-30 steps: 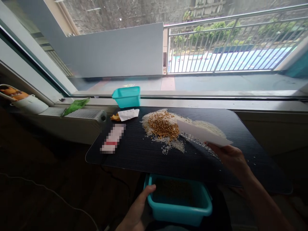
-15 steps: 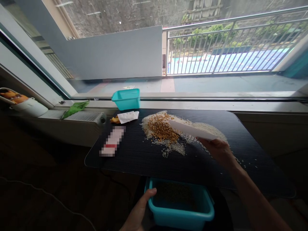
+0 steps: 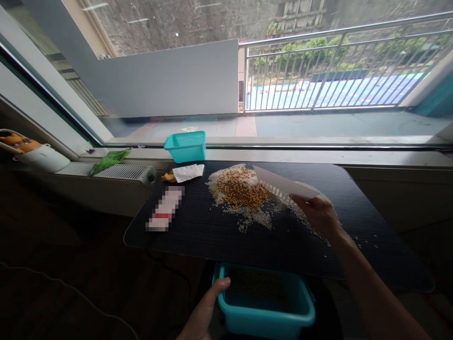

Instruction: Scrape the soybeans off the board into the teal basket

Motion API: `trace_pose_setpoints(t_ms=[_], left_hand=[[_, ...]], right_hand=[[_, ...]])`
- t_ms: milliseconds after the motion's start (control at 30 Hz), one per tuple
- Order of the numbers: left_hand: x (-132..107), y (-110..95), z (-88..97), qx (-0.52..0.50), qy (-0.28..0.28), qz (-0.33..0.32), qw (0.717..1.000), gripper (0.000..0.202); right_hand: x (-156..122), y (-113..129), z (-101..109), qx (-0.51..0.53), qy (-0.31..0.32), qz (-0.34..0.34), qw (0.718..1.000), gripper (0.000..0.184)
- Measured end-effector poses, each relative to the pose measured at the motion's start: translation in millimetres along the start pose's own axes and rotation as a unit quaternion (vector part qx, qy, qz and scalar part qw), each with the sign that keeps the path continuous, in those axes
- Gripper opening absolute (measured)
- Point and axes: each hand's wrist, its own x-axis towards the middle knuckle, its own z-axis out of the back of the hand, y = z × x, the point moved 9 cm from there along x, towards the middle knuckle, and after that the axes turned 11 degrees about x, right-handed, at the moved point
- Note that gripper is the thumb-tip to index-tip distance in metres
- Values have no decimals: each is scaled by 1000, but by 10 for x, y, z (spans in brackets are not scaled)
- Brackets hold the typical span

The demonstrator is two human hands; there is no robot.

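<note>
My right hand (image 3: 320, 212) grips the near end of a flat white sheet with a row of slots along its lower edge, a notched scraper (image 3: 283, 182). The scraper stands slanted over the right part of a pile of white rice (image 3: 256, 218). Golden-yellow beans (image 3: 240, 189) lie heaped on the rice, left of the scraper's far end. Below the table's front edge, my left hand (image 3: 208, 304) holds the left rim of a teal plastic tub (image 3: 267, 314), thumb over the rim and fingers hidden. Dark contents lie in the tub, too dim to make out.
On the dark table (image 3: 198, 226) lie a blurred pinkish packet (image 3: 165, 208) and a white paper (image 3: 188, 173) over something yellow. Another teal tub (image 3: 186, 146) stands by the window sill. A radiator (image 3: 123, 174) with a green cloth (image 3: 111, 160) is at left.
The scraper has turned so more of its face and slots show, and its far end has shifted slightly right. Beans have spread a little rightward. My left hand and the tub stay put.
</note>
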Motion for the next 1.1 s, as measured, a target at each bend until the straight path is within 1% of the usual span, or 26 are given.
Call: trace_pose_setpoints(t_ms=[67, 100, 267, 400, 467, 633, 733, 800, 867, 1000, 1100], left_hand=[[-22, -6, 3, 2, -4, 2, 1000, 40], [-28, -11, 7, 3, -7, -1, 1000, 41], [-9, -26, 29, 9, -21, -17, 1000, 57], [16, -16, 53, 15, -24, -24, 999, 61], [22, -46, 98, 14, -32, -43, 998, 60], [24, -159, 276, 10, -64, -93, 994, 59], [35, -200, 318, 11, -75, -108, 991, 45], [49, -201, 287, 14, -75, -108, 991, 37], [65, -181, 214, 18, -68, -101, 992, 35], [69, -114, 72, 26, -50, -80, 995, 41], [57, -84, 57, 27, -48, -74, 996, 50]], right_hand=[[15, -7, -66, -3, 13, -22, 1000, 44], [19, -3, -95, -5, 20, -31, 999, 43], [7, 63, -192, -11, 47, -49, 998, 40], [-22, 69, -221, -9, 57, -50, 997, 39], [-41, 62, -233, -6, 61, -49, 997, 39], [-112, 73, -242, 9, 66, -43, 997, 40], [-164, 106, -239, 19, 72, -38, 996, 39], [-196, 128, -237, 27, 76, -35, 996, 39], [-225, 149, -236, 34, 80, -31, 996, 38], [-277, 188, -236, 42, 84, -27, 995, 35], [-311, 203, -232, 43, 87, -30, 995, 34]])
